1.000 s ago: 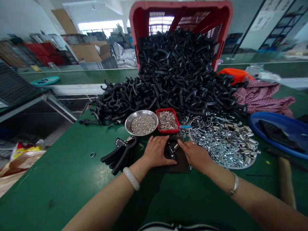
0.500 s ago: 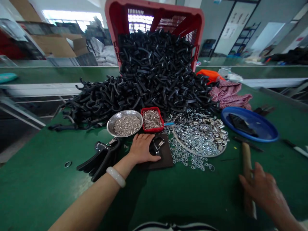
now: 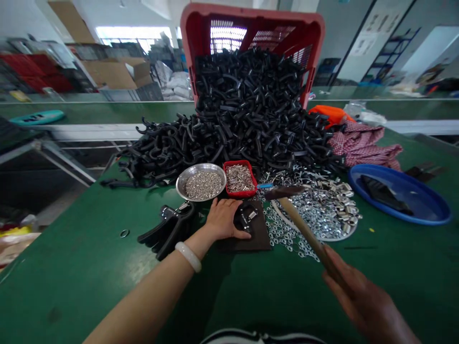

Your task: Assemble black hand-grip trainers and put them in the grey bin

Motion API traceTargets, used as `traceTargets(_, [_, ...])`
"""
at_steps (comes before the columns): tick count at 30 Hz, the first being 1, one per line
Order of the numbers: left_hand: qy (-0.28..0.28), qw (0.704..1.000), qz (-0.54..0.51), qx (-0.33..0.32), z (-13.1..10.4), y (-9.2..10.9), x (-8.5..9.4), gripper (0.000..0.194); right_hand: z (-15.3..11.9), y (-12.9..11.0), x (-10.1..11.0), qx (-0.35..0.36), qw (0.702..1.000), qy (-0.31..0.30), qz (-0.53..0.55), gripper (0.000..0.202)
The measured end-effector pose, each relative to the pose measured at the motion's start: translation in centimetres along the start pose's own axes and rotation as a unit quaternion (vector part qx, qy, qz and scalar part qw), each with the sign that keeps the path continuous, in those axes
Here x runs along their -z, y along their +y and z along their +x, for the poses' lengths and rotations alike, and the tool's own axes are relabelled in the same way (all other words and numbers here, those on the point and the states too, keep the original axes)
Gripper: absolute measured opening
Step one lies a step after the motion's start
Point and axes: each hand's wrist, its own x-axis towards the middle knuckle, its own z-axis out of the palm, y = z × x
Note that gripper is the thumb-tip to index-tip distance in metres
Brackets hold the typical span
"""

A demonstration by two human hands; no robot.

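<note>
My left hand (image 3: 224, 220) is curled around a black hand grip exerciser (image 3: 245, 219) with a small coil spring, pressing it onto a dark square plate (image 3: 263, 237). Part of the grip is hidden under the palm. My right hand (image 3: 358, 291) is wrapped around the wooden handle of a hammer (image 3: 306, 232). The hammer's dark head is raised over the loose metal parts, right of the plate. Left of the plate lie several assembled hand grips (image 3: 168, 224) with springs.
Behind the plate stand a metal bowl (image 3: 181, 187) of small parts and a red tray (image 3: 254, 184) of pins. Metal rings and springs (image 3: 322, 210) spread to the right, by a blue dish (image 3: 426, 216). A red crate (image 3: 315, 57) spills black handles (image 3: 247, 119) across the back.
My right hand has taken up the hammer from the table and swung it left, its head now raised. My left hand stays on the hand grip. The view has shifted left.
</note>
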Motion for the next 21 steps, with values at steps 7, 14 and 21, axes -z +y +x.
traceTargets(7, [0.015,0.999,-0.027,-0.014,0.0,-0.6,-0.1,0.104,3.0,0.1,0.1,0.113,0.991,-0.074,-0.024,0.062])
traceTargets(14, [0.019,0.999,-0.031,-0.013,-0.1,-0.6,0.0,0.105,4.8,-1.3,0.1,0.112,0.984,-0.129,0.046,0.061])
traceTargets(21, [0.0,1.0,-0.003,-0.023,-0.2,-0.6,0.3,0.105,2.6,-1.2,1.2,-0.099,0.978,-0.062,0.172,0.059])
